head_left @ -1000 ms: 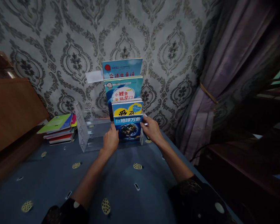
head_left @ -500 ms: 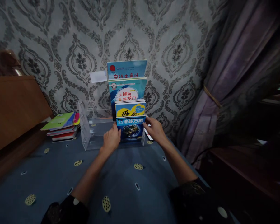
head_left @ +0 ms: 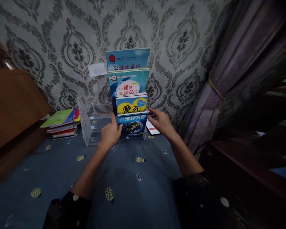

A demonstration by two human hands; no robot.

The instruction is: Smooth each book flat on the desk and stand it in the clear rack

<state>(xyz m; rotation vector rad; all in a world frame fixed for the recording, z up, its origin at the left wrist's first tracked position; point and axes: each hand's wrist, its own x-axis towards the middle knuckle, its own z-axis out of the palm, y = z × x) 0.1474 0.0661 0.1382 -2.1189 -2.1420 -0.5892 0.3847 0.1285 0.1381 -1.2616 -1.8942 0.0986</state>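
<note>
A blue Earth picture book (head_left: 133, 128) stands upright at the front of a clear acrylic rack (head_left: 85, 128). My left hand (head_left: 109, 133) is at its left edge, index finger raised clear of it and thumb close to the cover. At the right edge is my right hand (head_left: 162, 123), thumb and fingers parted beside the top corner. Whether the fingertips press on the book is hard to tell. Behind it, in rising steps, stand a yellow-and-blue book (head_left: 131, 104), a teal carp book (head_left: 128, 83) and a taller blue storybook (head_left: 130, 58).
Several books lie in a stack (head_left: 62, 122) left of the rack. A white card (head_left: 97, 69) shows behind the rack, and a white-and-red item (head_left: 153, 128) lies to its right. A wooden cabinet (head_left: 14, 105) borders the left; a purple curtain (head_left: 212, 82) hangs right. The tablecloth (head_left: 124, 184) is blue.
The view has shifted, so the rack sits higher in the picture. My left fingers have loosened and moved slightly left from the front book. My right hand stays by its right edge.
</note>
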